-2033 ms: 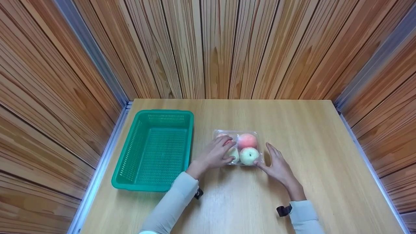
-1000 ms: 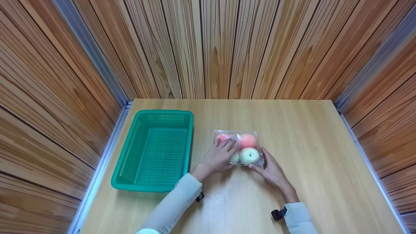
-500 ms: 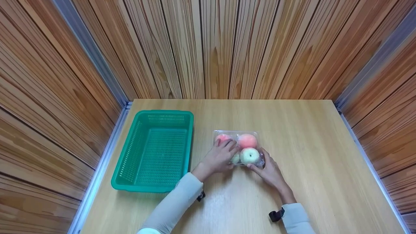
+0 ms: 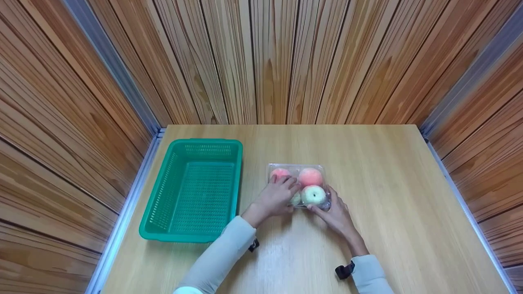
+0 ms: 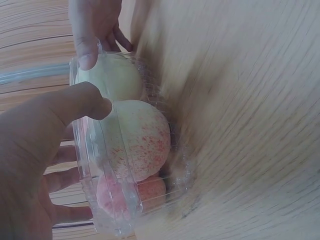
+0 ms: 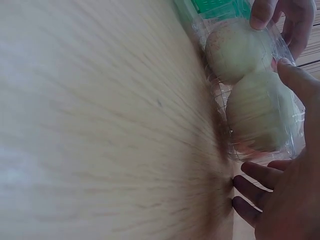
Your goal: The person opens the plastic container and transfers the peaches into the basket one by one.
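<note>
A clear plastic clamshell box (image 4: pixel 296 167) of several pink-and-white peaches (image 4: pixel 314 195) lies near the middle of the table. My left hand (image 4: pixel 274 198) rests across its left half. In the left wrist view, the left fingers (image 5: pixel 70 214) reach the lid's upper face, and the bent thumb (image 5: pixel 95 102) lies at its front edge. At the front right corner, my right hand (image 4: pixel 337 212) holds the box between thumb and fingers. The right wrist view shows the thumb (image 6: pixel 295 75) against the lid and the fingers (image 6: pixel 250 190) low beside it. Two peaches are partly hidden by the left hand.
A green perforated basket (image 4: pixel 239 192) stands left of the box, with nothing visible inside. The left forearm passes close by its front right corner. Wood-plank walls (image 4: pixel 269 61) enclose the back and both sides of the table (image 4: pixel 400 183).
My right hand has moved left and closed in around the box's front right corner. My left hand has settled lower over the lid, its fingers closer together. The box stays in place.
</note>
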Demonstrator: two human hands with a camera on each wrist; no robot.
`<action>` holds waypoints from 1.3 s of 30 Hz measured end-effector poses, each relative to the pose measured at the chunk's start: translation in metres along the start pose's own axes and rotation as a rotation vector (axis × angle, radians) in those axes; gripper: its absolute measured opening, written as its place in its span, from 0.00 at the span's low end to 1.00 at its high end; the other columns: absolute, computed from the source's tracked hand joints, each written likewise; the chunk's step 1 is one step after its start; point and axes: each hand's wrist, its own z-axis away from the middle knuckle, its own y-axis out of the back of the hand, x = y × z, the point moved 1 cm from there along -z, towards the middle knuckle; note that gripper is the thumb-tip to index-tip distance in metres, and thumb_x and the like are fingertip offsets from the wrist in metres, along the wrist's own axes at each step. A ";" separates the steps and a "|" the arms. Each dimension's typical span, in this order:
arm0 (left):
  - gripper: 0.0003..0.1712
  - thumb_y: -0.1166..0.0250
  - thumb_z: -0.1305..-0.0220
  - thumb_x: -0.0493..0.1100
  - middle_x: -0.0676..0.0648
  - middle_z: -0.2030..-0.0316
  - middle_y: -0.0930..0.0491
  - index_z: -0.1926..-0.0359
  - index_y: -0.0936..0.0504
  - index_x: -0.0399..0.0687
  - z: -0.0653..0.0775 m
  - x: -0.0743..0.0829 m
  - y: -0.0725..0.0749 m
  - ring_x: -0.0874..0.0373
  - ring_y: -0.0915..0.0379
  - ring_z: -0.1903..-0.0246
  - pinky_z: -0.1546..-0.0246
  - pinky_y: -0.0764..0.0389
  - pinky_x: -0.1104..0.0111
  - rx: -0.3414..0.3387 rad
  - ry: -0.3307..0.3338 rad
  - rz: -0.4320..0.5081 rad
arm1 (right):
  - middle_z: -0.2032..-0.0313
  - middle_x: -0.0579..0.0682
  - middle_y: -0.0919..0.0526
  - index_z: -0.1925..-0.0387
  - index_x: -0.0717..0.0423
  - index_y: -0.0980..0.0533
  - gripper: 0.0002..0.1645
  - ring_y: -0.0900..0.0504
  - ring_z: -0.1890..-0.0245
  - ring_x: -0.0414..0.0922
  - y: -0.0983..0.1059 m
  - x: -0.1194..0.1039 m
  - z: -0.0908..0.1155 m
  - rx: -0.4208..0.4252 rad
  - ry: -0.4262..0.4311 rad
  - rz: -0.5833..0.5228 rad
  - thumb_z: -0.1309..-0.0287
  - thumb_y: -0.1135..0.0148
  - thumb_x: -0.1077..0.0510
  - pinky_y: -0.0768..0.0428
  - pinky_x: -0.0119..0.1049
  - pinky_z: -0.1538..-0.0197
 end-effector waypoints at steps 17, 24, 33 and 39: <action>0.46 0.24 0.36 0.56 0.47 0.22 0.31 0.22 0.31 0.52 -0.001 -0.003 0.001 0.47 0.36 0.23 0.23 0.34 0.40 0.004 -0.003 0.036 | 0.18 0.68 0.46 0.16 0.58 0.52 0.56 0.50 0.18 0.68 0.001 -0.007 0.001 -0.086 -0.096 -0.141 0.29 0.34 0.40 0.53 0.71 0.20; 0.45 0.23 0.36 0.56 0.47 0.23 0.30 0.23 0.29 0.52 -0.001 -0.003 0.001 0.47 0.36 0.23 0.23 0.34 0.41 0.010 0.000 0.056 | 0.19 0.68 0.47 0.16 0.57 0.51 0.57 0.50 0.18 0.70 0.001 -0.007 0.002 -0.089 -0.102 -0.160 0.32 0.32 0.40 0.53 0.74 0.21; 0.44 0.23 0.37 0.55 0.48 0.24 0.28 0.23 0.28 0.52 -0.001 0.000 0.002 0.48 0.35 0.24 0.24 0.33 0.41 0.008 0.001 0.071 | 0.21 0.68 0.40 0.17 0.59 0.50 0.66 0.41 0.20 0.68 -0.001 -0.003 0.002 -0.064 -0.080 -0.119 0.42 0.22 0.39 0.41 0.70 0.23; 0.43 0.23 0.37 0.55 0.48 0.25 0.27 0.24 0.27 0.51 -0.001 -0.001 0.001 0.48 0.34 0.24 0.25 0.31 0.41 0.033 -0.006 0.051 | 0.20 0.68 0.40 0.17 0.60 0.49 0.66 0.41 0.20 0.68 -0.001 -0.004 0.002 -0.061 -0.082 -0.135 0.42 0.21 0.41 0.41 0.69 0.22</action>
